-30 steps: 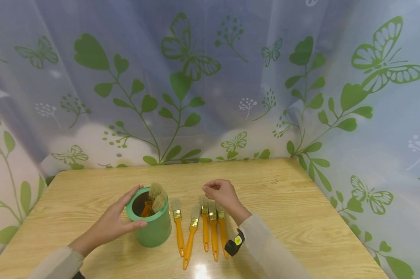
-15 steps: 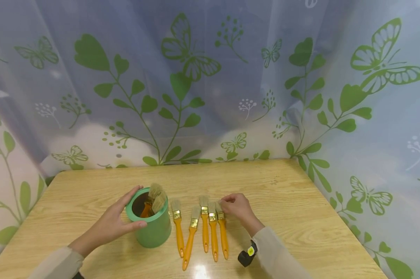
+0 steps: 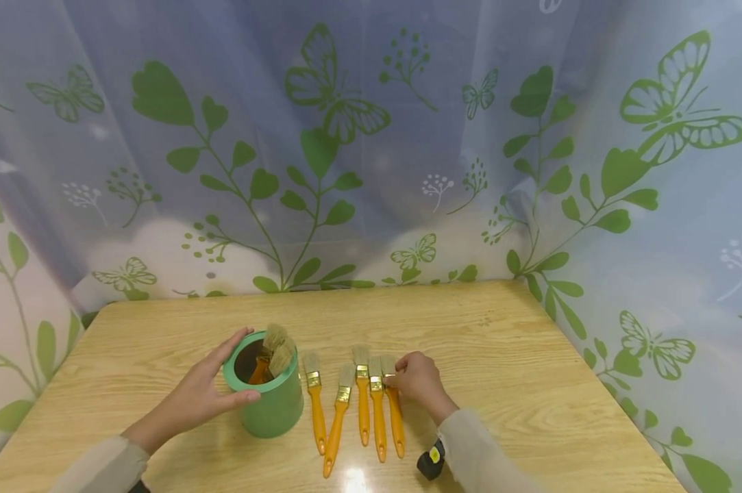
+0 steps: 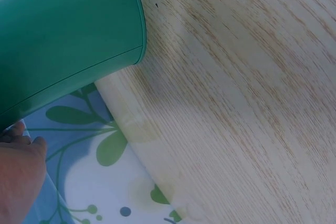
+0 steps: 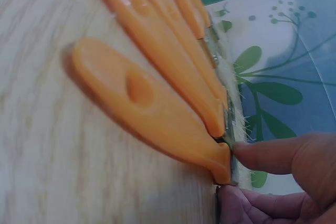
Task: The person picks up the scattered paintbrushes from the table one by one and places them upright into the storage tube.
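Note:
My left hand (image 3: 199,392) holds a green can (image 3: 273,412) at its rim, thumb on the near side and fingers on the far side. Bristles of paintbrushes (image 3: 278,346) stick out of the can. Several paintbrushes with orange handles lie in a row to its right, bristles away from me. At the rightmost paintbrush (image 3: 396,424), my right hand (image 3: 423,382) pinches the metal band between thumb and fingers. The right wrist view shows that paintbrush (image 5: 147,114) flat on the table. In the left wrist view the can (image 4: 73,35) hides most of the left hand (image 4: 21,177).
The wooden table (image 3: 500,370) carries everything. A curtain (image 3: 371,171) printed with leaves and butterflies hangs behind the table and along its sides. Closest to the can lies another paintbrush (image 3: 317,418), and a slanted paintbrush (image 3: 334,438) crosses near its handle end.
My right hand has moved down and right from above the bristles to the rightmost paintbrush and now pinches its metal band. The left hand and can have stayed put.

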Demonstrator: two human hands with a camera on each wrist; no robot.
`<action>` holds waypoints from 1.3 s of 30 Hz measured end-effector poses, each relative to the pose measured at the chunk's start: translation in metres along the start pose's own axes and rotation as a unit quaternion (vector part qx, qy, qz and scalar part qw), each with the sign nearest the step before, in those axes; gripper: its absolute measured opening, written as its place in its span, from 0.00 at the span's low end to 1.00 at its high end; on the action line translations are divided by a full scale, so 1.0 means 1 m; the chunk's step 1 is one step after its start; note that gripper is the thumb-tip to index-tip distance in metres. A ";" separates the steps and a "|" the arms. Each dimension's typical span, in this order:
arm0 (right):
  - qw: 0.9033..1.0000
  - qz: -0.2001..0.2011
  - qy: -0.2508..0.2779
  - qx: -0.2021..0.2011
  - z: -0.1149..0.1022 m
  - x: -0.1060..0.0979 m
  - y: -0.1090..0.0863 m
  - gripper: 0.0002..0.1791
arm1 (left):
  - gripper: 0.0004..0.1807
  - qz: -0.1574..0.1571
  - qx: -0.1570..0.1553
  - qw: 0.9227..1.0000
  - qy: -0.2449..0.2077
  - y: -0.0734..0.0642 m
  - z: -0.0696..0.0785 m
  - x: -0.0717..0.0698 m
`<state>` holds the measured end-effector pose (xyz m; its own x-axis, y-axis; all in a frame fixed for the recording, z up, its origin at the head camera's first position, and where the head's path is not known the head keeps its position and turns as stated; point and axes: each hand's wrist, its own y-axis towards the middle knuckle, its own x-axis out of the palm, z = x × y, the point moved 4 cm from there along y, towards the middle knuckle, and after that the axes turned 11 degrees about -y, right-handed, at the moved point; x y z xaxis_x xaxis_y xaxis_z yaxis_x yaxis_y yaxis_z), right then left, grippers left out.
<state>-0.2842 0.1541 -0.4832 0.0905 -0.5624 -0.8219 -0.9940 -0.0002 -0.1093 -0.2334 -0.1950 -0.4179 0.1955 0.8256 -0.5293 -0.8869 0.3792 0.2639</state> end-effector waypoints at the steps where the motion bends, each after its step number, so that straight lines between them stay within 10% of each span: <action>1: 1.000 0.004 -0.005 -0.002 -0.001 0.000 0.000 0.10 | 0.54 0.000 0.001 1.000 0.001 0.000 0.000 0.000; 6: 1.000 0.007 -0.001 -0.014 -0.004 0.001 -0.002 0.22 | 0.53 -0.001 0.002 1.000 0.001 0.000 0.000 0.000; 19: 1.000 -0.016 0.005 -0.006 0.000 -0.014 0.000 0.07 | 0.53 0.001 0.002 1.000 -0.002 0.000 -0.001 -0.001; 39: 0.986 -0.026 0.162 -0.018 -0.021 -0.049 0.007 0.12 | 0.53 0.002 0.004 1.000 0.001 0.000 0.002 0.000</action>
<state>-0.2964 0.1637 -0.4319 0.1224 -0.7958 -0.5930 -0.9907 -0.0618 -0.1214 -0.2322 -0.1937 -0.4163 0.1906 0.8259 -0.5306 -0.8842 0.3793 0.2727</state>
